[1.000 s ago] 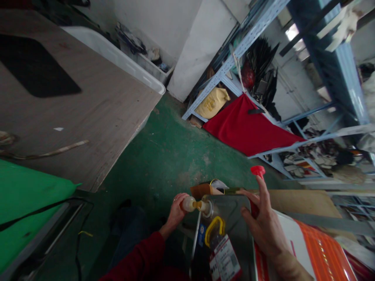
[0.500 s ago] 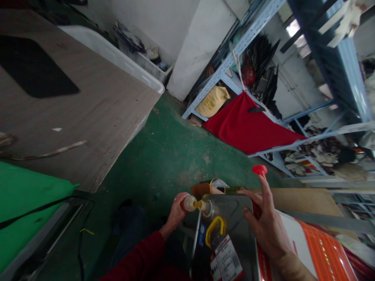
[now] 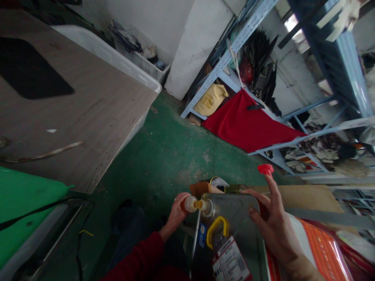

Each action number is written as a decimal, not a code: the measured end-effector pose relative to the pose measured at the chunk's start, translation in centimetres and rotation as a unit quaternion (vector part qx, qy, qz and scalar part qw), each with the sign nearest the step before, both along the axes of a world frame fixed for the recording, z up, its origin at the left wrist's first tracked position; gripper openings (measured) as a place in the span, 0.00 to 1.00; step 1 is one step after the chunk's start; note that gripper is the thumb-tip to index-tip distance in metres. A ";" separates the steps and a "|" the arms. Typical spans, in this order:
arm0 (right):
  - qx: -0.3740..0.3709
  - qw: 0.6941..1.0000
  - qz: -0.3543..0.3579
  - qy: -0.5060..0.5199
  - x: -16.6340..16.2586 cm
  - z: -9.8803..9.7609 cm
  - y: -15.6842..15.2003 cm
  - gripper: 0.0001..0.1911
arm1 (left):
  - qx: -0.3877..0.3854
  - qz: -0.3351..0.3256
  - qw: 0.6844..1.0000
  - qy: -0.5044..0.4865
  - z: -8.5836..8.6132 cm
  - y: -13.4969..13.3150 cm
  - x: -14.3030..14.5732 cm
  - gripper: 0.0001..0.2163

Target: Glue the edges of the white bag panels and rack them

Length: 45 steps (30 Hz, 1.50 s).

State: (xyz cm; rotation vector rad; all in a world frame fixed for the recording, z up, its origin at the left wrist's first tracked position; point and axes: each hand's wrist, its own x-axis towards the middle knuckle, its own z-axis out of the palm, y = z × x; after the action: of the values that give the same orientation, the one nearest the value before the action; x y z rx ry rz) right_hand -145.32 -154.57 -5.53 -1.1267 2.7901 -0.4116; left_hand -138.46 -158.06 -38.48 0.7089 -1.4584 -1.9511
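Observation:
My left hand is closed round a small bottle with a pale, translucent top. Its mouth meets the white spout of a large metal can, and amber liquid runs between the two. The can lies tilted, its top facing me, with a yellow handle and a paper label. My right hand grips the can's far edge, thumb on the top panel. A red cap sits at the tip of its raised finger.
To the left stands a wooden table with a dark mat. Blue metal shelving with a red cloth rises at the back right. Green cloth and a black strap lie at the lower left.
The can's right side has moved slightly rightward, and my right hand has moved right with it, red cap included. My left hand keeps the bottle at the spout.

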 end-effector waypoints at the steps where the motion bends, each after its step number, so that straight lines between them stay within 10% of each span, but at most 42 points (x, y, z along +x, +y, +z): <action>1: -0.001 1.000 -0.001 -0.002 0.0 0.1 0.0 0.41 | 0.000 -0.001 1.000 -0.001 0.1 0.0 0.0 0.20; 45: -0.001 0.999 -0.050 0.001 -0.2 1.6 0.2 0.41 | 0.008 -0.002 1.000 0.006 2.1 0.1 -0.2 0.23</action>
State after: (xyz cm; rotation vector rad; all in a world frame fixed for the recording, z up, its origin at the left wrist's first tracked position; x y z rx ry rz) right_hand -145.49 -154.38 -3.93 -0.9907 2.8568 -0.4226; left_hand -138.68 -158.01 -36.43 0.6999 -1.4395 -1.9687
